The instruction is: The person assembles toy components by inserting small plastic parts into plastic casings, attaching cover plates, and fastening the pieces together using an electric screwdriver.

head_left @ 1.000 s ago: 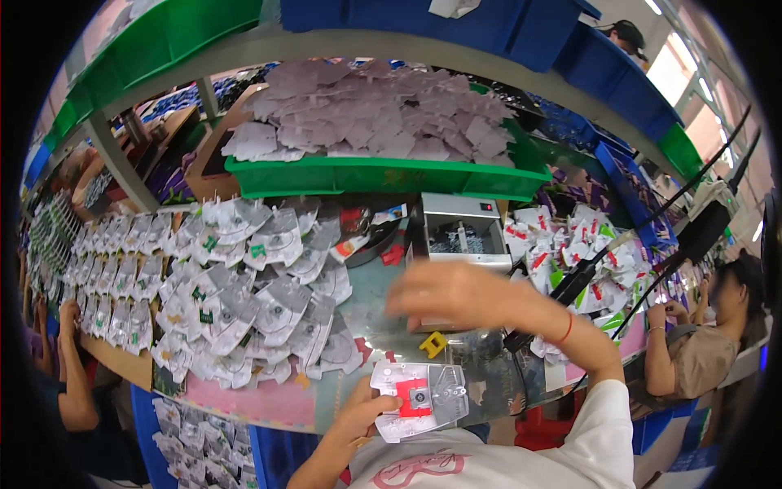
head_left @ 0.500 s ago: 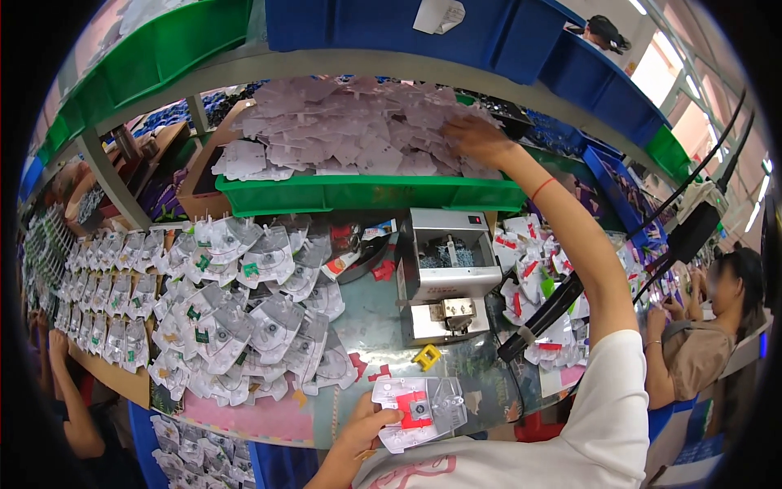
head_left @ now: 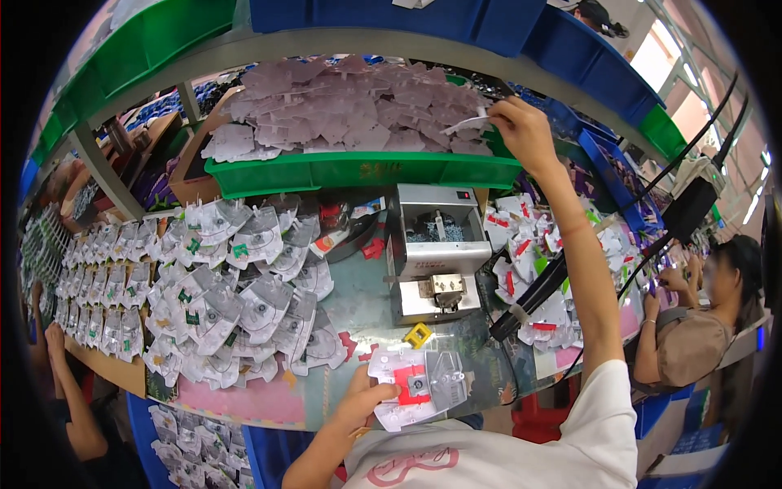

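At the table's front edge, my left hand (head_left: 363,399) grips a clear and white plastic housing (head_left: 446,381) with a red piece set in it. The thumb lies on the housing's left side, beside the red piece. Up at the right end of the green bin (head_left: 342,173), my right hand (head_left: 524,130) pinches a thin translucent plastic plate (head_left: 467,125) by its edge, held nearly edge-on. Many similar pale plates (head_left: 342,110) are heaped in that bin. A small yellow block (head_left: 418,335) lies just beyond the housing.
A metal screw feeder (head_left: 440,236) stands mid-table, a black powered tool (head_left: 533,297) to its right. Clear housings (head_left: 244,301) are piled left; white parts with red pieces (head_left: 521,244) lie right. Blue bins (head_left: 391,18) line the shelf above. Co-workers sit on both sides, one (head_left: 692,318) at right.
My right hand has come up and rightward out of the heap, now with a plate in its fingers. My left hand still holds the housing near the same place.
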A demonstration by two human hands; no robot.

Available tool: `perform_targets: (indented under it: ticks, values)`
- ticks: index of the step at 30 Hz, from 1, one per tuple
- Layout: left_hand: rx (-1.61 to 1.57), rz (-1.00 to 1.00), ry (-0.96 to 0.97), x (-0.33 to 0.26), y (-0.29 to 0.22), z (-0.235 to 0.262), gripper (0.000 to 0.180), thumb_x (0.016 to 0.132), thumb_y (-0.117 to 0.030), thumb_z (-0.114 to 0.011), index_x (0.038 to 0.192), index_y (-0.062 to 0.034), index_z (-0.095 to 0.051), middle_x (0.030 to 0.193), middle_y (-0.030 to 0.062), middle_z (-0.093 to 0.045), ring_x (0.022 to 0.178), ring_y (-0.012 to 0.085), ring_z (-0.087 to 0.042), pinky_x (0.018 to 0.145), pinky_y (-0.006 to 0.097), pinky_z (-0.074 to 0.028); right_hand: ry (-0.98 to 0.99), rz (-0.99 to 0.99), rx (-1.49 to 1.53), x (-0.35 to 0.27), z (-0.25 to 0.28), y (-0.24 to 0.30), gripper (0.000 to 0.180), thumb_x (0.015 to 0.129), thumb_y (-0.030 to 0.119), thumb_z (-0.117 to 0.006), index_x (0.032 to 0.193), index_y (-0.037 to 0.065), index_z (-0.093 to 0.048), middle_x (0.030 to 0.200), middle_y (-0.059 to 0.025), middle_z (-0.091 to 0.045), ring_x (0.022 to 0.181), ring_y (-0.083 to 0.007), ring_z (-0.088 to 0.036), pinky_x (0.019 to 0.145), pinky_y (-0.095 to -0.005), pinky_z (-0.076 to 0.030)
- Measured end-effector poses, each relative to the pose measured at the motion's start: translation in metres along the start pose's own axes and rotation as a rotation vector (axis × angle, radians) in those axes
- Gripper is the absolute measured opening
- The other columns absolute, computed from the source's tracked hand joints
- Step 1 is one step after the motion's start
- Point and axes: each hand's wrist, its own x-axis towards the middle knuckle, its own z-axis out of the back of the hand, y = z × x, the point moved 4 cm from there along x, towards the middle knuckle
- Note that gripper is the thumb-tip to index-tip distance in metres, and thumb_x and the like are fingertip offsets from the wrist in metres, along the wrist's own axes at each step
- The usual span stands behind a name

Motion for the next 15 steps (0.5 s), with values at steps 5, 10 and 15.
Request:
perform_targets:
  ticks: [5, 10, 15]
  values:
    - [0.026, -0.077, -0.071, 0.002, -0.025, -0.017, 0.040, 0.066, 0.000, -0.054, 0.105, 0.0066, -0.049, 0.093, 0.0115, -0.059, 0.083, 0.0179, -0.059, 0.073, 0.030, -0.048, -0.074, -0.320, 0.563, -0.056, 0.030, 0.045, 0.008, 0.072, -0.001, -0.060, 0.080, -0.002, -0.060, 0.071, -0.0062, -0.062, 0.063, -0.0122, -0.061, 0.058, -0.0217, -0.046]
    - [-0.011, -0.134, -0.080, 0.012, -0.035, -0.022, 0.037, 0.067, 0.002, -0.052, 0.104, 0.0065, -0.049, 0.095, 0.0127, -0.059, 0.084, 0.0179, -0.059, 0.074, 0.030, -0.048, -0.046, -0.386, 0.901, -0.113, 0.046, 0.100, 0.008, 0.074, -0.008, -0.056, 0.081, -0.005, -0.060, 0.081, -0.0111, -0.063, 0.077, -0.0148, -0.060, 0.065, -0.0230, -0.047]
    - [0.007, -0.078, -0.084, 0.021, -0.035, -0.035, 0.035, 0.069, 0.002, -0.051, 0.103, 0.0071, -0.049, 0.093, 0.0135, -0.059, 0.080, 0.0193, -0.060, 0.072, 0.032, -0.049, -0.004, -0.351, 1.081, -0.162, 0.045, 0.124, 0.018, 0.064, -0.015, -0.053, 0.077, -0.005, -0.061, 0.088, -0.0163, -0.063, 0.081, -0.0217, -0.060, 0.070, -0.0277, -0.048]
